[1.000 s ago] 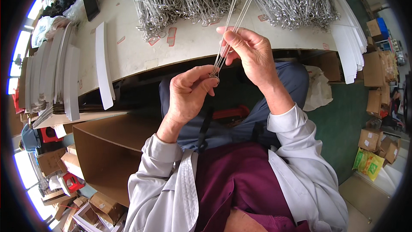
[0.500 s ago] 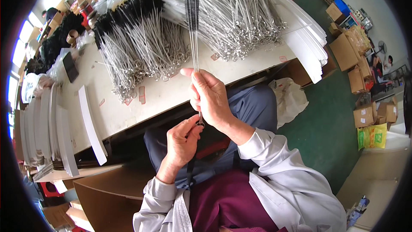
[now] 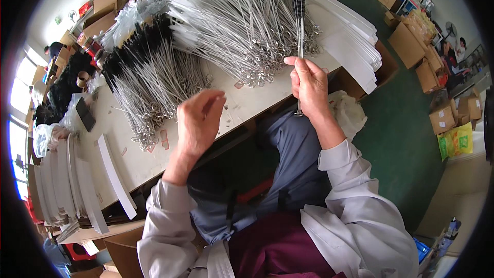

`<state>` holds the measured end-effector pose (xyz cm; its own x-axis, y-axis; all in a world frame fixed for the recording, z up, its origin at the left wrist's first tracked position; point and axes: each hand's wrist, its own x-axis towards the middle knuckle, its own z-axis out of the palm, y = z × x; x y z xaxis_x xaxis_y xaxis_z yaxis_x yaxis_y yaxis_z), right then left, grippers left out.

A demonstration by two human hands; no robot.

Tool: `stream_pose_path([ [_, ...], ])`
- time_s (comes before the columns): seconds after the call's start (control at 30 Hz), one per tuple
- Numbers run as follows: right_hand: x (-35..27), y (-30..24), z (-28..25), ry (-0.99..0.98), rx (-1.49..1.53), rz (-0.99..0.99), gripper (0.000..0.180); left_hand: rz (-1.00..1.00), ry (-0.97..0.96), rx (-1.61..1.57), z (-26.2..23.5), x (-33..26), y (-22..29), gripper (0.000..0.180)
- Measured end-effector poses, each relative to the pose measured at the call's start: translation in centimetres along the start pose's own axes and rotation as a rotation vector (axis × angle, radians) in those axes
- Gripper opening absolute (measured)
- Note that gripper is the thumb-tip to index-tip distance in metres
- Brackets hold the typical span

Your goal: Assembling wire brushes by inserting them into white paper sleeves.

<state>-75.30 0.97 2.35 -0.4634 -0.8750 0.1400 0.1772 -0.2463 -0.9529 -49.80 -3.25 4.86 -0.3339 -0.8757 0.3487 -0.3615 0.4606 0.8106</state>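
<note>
My right hand is closed around the wire handles of several thin tube brushes, held upright with black bristles at the top and looped ends below the fist. My left hand, a little blurred, hovers over the table's front edge with its fingers loosely bent and nothing seen in it. Beside it lies a pile of black-bristled brushes, loops toward me. A larger pile of white-bristled brushes fills the back middle, just left of the held bunch.
The pale table slants across ahead of my knees. White strips are stacked at its right end and left end; one strip lies apart. A dark phone rests at left. Cardboard boxes stand on the green floor.
My left hand has let go of the brushes' looped ends and moved up toward the black-bristled pile. The right hand has carried the bunch to the right. The view has shifted slightly.
</note>
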Motion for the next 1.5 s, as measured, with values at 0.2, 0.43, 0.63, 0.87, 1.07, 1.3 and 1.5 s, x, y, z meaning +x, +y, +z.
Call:
stream_pose_path([
  [0.2,1.3,1.0,-2.1,-0.024,-0.075,-0.078,0.033,0.192,-0.130,0.179,5.2,8.7,3.7,0.017],
  [0.43,1.3,1.0,-3.4,0.003,-0.035,0.033,0.033,0.219,-0.210,0.550,10.1,12.9,3.9,0.026],
  [0.63,1.8,0.7,-3.8,-0.035,-0.082,-0.001,0.031,0.215,-0.258,0.551,10.2,13.8,3.4,0.016],
  [0.87,4.2,-1.7,-2.0,-0.192,0.081,0.049,0.030,0.266,-0.160,0.148,6.3,14.1,5.0,0.010],
  [1.07,9.6,-4.4,2.6,-0.331,0.176,0.126,0.029,0.281,0.032,-0.036,3.6,14.4,7.1,0.011],
  [1.3,14.0,-2.0,5.4,-0.285,0.241,0.175,0.027,0.296,0.071,-0.665,-1.6,16.5,7.7,0.013],
  [1.5,14.2,-1.7,5.6,-0.275,0.214,0.175,0.029,0.359,0.218,-0.712,-8.3,17.9,8.3,0.015],
])
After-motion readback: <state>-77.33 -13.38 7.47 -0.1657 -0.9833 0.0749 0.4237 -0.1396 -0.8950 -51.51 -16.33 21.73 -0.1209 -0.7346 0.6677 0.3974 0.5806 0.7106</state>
